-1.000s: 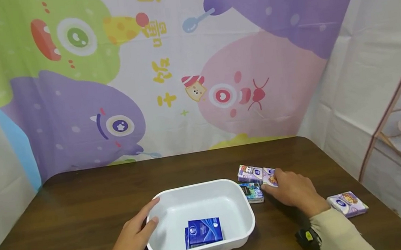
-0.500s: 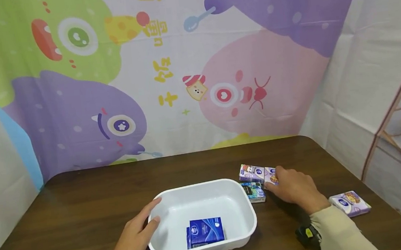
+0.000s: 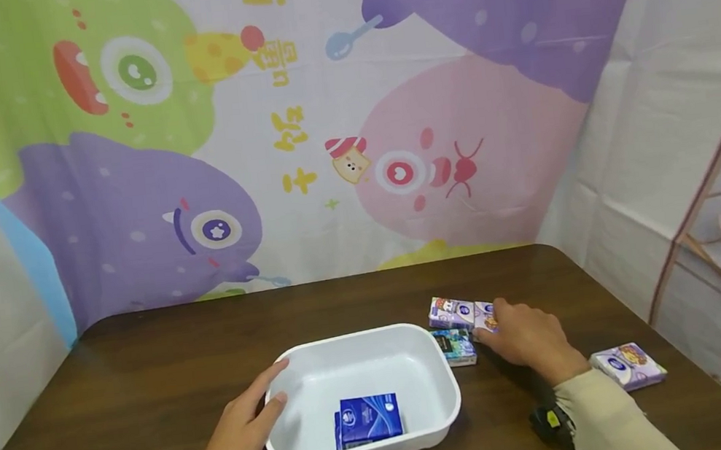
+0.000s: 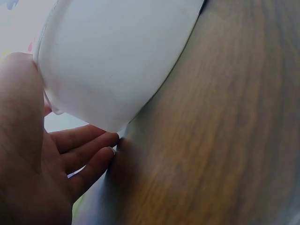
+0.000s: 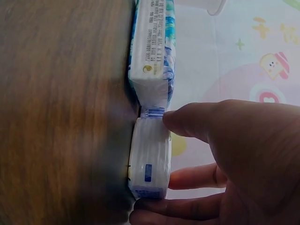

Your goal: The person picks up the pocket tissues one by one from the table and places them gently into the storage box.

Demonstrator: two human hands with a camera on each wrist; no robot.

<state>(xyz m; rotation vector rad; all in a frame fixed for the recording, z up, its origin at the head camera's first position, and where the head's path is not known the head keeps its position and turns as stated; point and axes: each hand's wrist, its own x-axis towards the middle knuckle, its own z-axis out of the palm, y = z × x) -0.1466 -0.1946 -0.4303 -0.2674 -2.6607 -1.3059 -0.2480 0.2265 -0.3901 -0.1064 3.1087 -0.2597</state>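
My left hand [image 3: 240, 432] holds the left end of a white plastic basin [image 3: 359, 336], its thumb over the rim. In the left wrist view, several fingertips [image 4: 108, 137] reach low on the basin's outer wall, close to the tabletop. Inside the basin lie blue tissue packs [image 3: 370, 416], one partly covering another. On the right, my right hand [image 3: 531, 339] pinches a lilac tissue pack [image 5: 150, 159] between thumb and fingers; the hand covers part of it in the head view. Beside it are another lilac tissue pack [image 3: 451, 312] and a blue-green tissue pack [image 3: 457, 347].
A separate lilac tissue pack [image 3: 629, 365] lies near the right edge of the dark wooden table [image 3: 171, 369]. Behind the table hangs a cartoon-printed curtain [image 3: 329, 236]. The basin's right wall stands close to the blue-green pack.
Both hands, the basin and the packs keep their places; only the head view shifts slightly.
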